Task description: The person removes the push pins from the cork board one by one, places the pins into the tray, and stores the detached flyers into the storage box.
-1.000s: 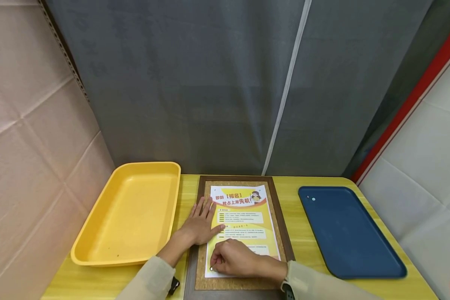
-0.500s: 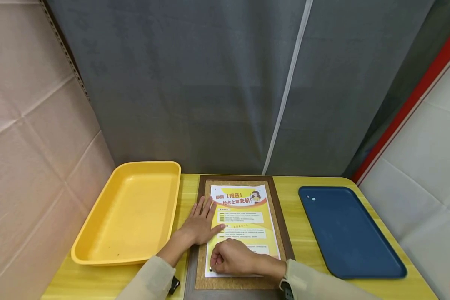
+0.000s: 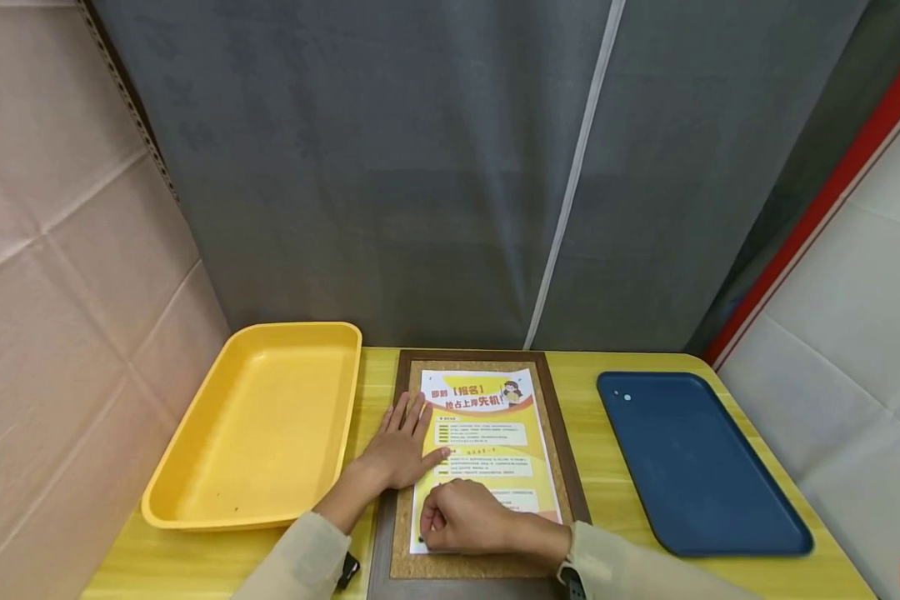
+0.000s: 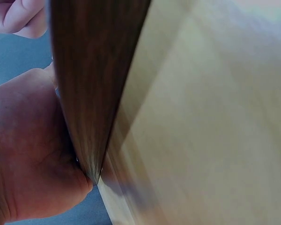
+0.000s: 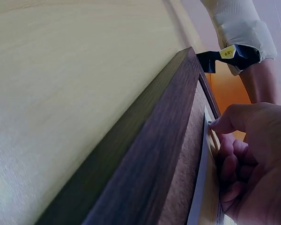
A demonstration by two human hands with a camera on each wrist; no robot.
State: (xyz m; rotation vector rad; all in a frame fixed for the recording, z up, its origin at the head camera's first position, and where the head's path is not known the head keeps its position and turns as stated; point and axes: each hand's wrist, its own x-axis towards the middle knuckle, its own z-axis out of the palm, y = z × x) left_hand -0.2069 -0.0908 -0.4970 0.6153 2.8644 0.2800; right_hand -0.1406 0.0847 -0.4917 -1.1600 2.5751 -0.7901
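Note:
A yellow-and-white printed poster (image 3: 487, 433) lies on a cork board with a brown wooden frame (image 3: 567, 454). Spread flat, my left hand (image 3: 400, 458) rests on the poster's left edge and the frame's left side. My right hand (image 3: 465, 517) is at the poster's lower left corner with fingers curled. In the right wrist view, its thumb (image 5: 229, 117) presses a tiny dark thumbtack (image 5: 210, 123) at the paper's edge. The hand covers most of the tack in the head view. The left wrist view shows the palm (image 4: 33, 154) against the frame's side.
To the left stands a deep yellow tray (image 3: 251, 525) with a few dark specks in it. A blue tray (image 3: 705, 467) on the right holds two tiny tacks near its far left corner. Grey cloth (image 3: 390, 183) hangs behind the yellow wood-grain table (image 3: 592, 408).
The right hand has rolled very slightly over the poster's lower left corner, and the light spot at its thumb tip no longer shows. The left hand, poster and trays stay put.

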